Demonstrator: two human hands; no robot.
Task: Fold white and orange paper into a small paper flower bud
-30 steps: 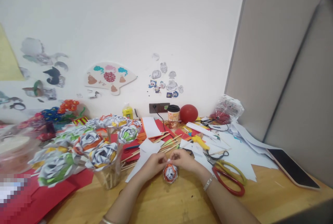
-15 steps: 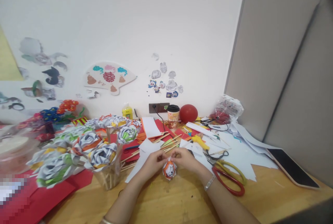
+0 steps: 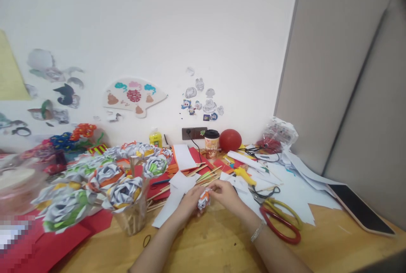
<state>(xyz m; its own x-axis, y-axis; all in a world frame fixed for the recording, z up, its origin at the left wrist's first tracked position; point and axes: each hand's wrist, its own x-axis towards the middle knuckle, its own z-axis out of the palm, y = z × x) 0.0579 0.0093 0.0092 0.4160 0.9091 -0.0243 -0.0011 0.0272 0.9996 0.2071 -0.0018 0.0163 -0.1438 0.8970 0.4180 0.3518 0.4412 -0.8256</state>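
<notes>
A small orange-and-white paper flower [image 3: 204,200] is held between my two hands, just above the wooden table. My left hand [image 3: 191,200] wraps round its left side, with some fingertips showing beneath it. At its upper right, the fingers of my right hand [image 3: 224,193] pinch the edge of the flower. The part of the flower inside my left hand is hidden. Left of my hands, a cup [image 3: 131,218] holds finished paper flowers [image 3: 124,192] with white, yellow, orange and green petals.
Scissors [image 3: 281,222] with red and yellow handles lie right of my right arm. Behind my hands are wooden sticks [image 3: 206,176], white paper [image 3: 178,184] and a yellow glue gun [image 3: 245,175]. Farther back stand a lidded paper cup [image 3: 212,144] and a red balloon [image 3: 230,140]. A tablet [image 3: 361,209] lies far right.
The flower has turned and moved slightly up and left, into my left hand, which now covers its left side. My right hand has shifted to its upper right edge.
</notes>
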